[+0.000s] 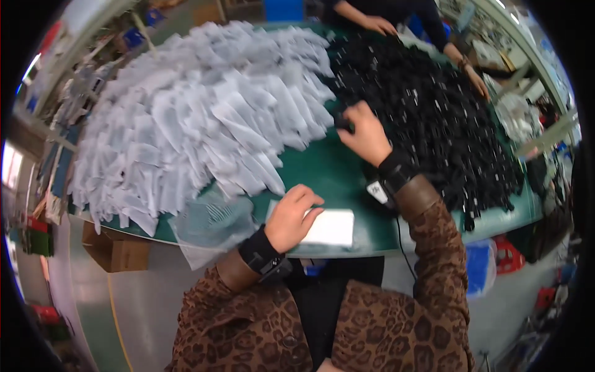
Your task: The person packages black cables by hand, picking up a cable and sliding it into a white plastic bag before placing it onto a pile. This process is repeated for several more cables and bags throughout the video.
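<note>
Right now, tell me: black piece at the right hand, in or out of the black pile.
Out: the right hand holds the black piece over the green table, between the white pile and the black pile.

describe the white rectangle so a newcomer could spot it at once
On the green table, find the gap between the pale heap on the left and the black heap on the right. Follow it to the near edge, just right of the person's left hand, to the white rectangle. Its plain, bright face and straight edges distinguish it from the crumpled clear bag.
</note>
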### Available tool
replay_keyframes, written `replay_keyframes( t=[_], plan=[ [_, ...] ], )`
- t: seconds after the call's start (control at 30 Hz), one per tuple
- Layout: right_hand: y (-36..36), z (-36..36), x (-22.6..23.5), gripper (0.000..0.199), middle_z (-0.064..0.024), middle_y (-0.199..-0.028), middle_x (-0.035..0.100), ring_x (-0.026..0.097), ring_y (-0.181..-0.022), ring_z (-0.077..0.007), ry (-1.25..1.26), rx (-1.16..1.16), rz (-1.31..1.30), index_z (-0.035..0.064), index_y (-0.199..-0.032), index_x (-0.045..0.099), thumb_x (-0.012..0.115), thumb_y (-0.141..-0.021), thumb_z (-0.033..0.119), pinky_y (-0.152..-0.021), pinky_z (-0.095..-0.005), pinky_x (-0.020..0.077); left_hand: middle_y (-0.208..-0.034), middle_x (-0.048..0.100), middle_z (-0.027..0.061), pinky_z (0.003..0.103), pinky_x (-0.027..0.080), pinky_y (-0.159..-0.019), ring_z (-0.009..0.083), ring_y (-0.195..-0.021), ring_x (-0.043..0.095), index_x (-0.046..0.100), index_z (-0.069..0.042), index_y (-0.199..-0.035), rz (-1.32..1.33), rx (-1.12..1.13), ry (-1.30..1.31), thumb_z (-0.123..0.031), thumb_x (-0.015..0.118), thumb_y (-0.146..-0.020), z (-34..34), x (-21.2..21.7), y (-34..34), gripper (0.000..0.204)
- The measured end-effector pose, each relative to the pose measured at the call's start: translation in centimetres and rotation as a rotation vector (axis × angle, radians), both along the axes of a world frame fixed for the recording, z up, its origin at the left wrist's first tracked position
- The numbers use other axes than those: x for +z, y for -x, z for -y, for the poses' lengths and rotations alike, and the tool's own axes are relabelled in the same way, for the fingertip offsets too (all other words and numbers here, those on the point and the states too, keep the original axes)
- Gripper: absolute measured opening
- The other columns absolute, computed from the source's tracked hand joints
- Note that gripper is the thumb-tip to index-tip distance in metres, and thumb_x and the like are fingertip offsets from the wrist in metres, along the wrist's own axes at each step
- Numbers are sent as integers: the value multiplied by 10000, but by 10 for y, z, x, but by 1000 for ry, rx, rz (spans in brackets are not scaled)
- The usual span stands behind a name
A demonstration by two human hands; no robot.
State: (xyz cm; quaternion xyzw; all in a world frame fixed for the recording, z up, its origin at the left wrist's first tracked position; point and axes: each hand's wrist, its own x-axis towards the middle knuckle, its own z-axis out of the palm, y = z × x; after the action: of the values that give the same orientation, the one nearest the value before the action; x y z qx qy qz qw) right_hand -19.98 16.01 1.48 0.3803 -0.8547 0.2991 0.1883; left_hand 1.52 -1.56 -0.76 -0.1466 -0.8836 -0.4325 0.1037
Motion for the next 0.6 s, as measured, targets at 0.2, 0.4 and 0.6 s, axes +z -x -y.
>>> replay_keyframes(
  t=[0.2, 0.4, 0.6],
  plan=[
    [-95, -45, 27, 213, -93, -930, 581, 654, -816, -176, 290, 85, 261, 8, -1002, 603, 690, -808, -3, -695, -277, 520, -943, 568, 110, 391, 508, -740, 306, -892, 603, 639, -45, -1007, -27, -146, 47, -63, 725, -815, -34, -25, -3, 211],
    [-175, -111, -29, 271, -96, -953, 599, 661, -846, -186, 332, -61, 400, 4, -1119, 616, 631, -859, -70, -709, -279, 519, -892, 547, 117, 398, 489, -738, 315, -858, 586, 620, -39, -920, -121, -133, 217, -81, 731, -807, -57, -29, -7, 164],
    [-172, -127, -44, 296, -114, -940, 595, 641, -801, -299, -214, -91, 77, 31, -1153, 624, 680, -862, 19, -677, -353, 522, -878, 542, 114, 400, 479, -731, 322, -843, 578, 591, -32, -872, -108, -111, 210, -70, 714, -814, -60, -45, -7, 141]
  ],
)
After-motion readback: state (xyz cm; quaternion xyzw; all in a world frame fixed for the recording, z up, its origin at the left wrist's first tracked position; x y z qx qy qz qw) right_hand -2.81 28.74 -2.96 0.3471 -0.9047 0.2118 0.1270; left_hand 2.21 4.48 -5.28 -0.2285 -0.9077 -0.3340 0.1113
